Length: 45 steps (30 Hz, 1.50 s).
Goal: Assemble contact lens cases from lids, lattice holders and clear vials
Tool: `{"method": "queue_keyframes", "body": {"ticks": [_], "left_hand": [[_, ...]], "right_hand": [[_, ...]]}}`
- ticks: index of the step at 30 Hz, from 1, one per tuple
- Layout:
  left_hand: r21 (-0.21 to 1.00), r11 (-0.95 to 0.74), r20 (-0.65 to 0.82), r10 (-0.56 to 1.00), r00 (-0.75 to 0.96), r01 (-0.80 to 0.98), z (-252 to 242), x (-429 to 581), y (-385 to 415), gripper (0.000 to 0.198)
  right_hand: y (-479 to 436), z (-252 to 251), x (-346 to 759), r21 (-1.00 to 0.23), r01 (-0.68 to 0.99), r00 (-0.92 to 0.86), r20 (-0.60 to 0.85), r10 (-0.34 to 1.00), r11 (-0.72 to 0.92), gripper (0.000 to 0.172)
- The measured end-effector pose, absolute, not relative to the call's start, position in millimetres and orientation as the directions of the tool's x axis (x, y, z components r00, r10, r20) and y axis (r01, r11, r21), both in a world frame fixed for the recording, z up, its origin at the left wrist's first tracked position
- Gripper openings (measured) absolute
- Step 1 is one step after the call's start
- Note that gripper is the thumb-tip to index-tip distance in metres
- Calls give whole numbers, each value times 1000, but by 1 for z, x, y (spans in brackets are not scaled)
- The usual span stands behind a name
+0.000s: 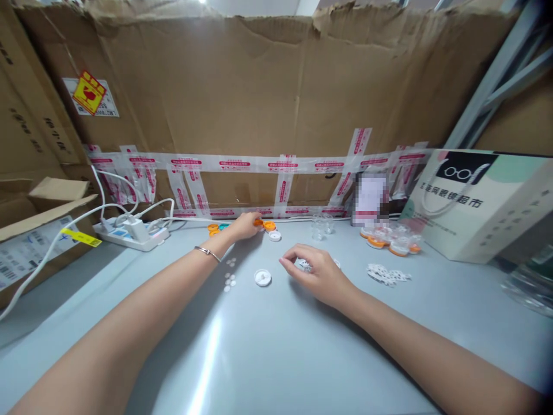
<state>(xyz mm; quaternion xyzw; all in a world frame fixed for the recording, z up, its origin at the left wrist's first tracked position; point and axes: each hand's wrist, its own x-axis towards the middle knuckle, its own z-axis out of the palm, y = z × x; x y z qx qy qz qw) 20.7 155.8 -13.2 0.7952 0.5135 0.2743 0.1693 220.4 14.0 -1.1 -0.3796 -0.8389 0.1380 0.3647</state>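
Observation:
At the back of the table my left hand (pixel 248 226) has its fingertips closed on an orange round cap (pixel 258 222). Another orange cap (pixel 269 226) and a white round cap (pixel 275 236) lie just right of it. My right hand (pixel 314 272) hovers low, loosely curled with thumb and forefinger a little apart and nothing visible held. White pieces with dark marks (pixel 305 265) show through its gap, partly hidden by the fingers. Between my arms sits a white round part (pixel 262 278) with a raised middle. Small white discs (pixel 230 281) lie near my left forearm.
Clear cups (pixel 322 225) stand at the back. Orange-and-white parts with clear tops (pixel 391 237) and flat white pieces (pixel 387 275) are on the right, before a paper bag (pixel 475 202). A power strip (pixel 133 231) with cables lies left. A large cardboard box (pixel 242 86) walls the back.

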Motion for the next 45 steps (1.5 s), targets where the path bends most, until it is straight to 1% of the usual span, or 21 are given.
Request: {"method": "queue_keyframes", "body": {"ticks": [2,5,8,10,14,17,21,25,29,31,35,40,43,45], "left_hand": [[626,-392,244,920,308,674,-11,22,155,27],[755,-353,203,927,314,553,-1,17,142,38],[861,-302,119,903,414,410,13,5,117,45],[900,-265,77,878,473,346,18,-4,98,44],[959,-176,33,848,529,222,17,-17,68,39],[984,-117,24,836,548,134,12,-21,53,33],[986,-98,0,815,580,138,7,-22,39,34],[976,-127,14,847,531,177,1,-20,34,33],[968,-148,24,857,514,202,-5,-19,34,33],[971,-119,-9,844,536,205,-7,-20,34,35],[980,-24,-98,801,591,196,-8,-21,34,45],[976,-48,-85,813,576,212,-6,-19,34,39],[957,-94,-75,835,545,276,-6,-18,34,33],[939,-110,-88,838,538,325,-6,-16,34,32]], "right_hand": [[15,-2,221,-502,526,-461,510,726,687,13],[16,-3,222,-512,517,-453,516,727,686,13],[17,-4,222,-539,512,-437,507,743,669,12],[17,-4,222,-560,508,-438,487,756,655,12],[17,-6,220,-598,508,-459,421,783,620,12],[16,-10,219,-580,534,-478,392,786,615,13],[14,-17,216,-510,582,-517,369,773,633,30],[14,-22,212,-491,612,-532,326,782,621,41],[16,-26,209,-487,633,-522,306,796,602,39],[17,-28,208,-489,630,-526,302,795,603,38],[18,-31,207,-498,623,-531,296,794,603,35],[19,-32,205,-517,621,-530,276,801,589,36],[19,-31,204,-528,620,-533,260,805,581,36],[19,-31,202,-537,615,-535,253,806,577,33]]}}
